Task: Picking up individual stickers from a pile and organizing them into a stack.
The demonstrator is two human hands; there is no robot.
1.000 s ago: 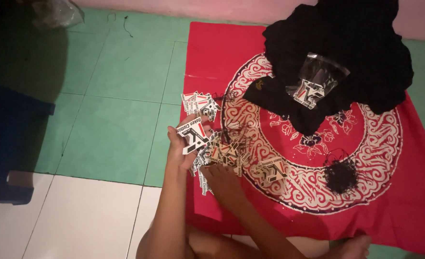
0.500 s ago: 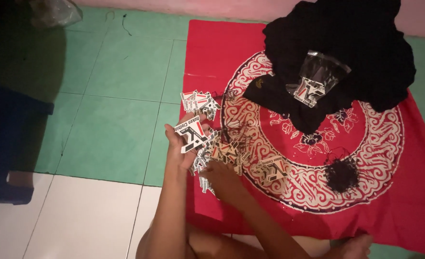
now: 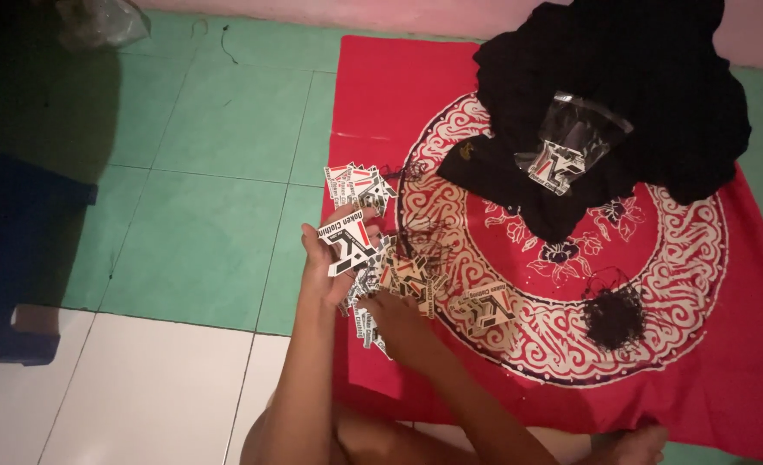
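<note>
fingers (image 3: 334, 226) of left hand (image 3: 328, 267) pinch a printed tag (image 3: 348, 240); right hand (image 3: 398, 320) touches tag pile (image 3: 407, 275).

Dim, warm light; heavy shadow top-left & left edge; slight softness, grain; no glare.

Red cloth (image 3: 398, 95), white floral medallion pattern
</note>
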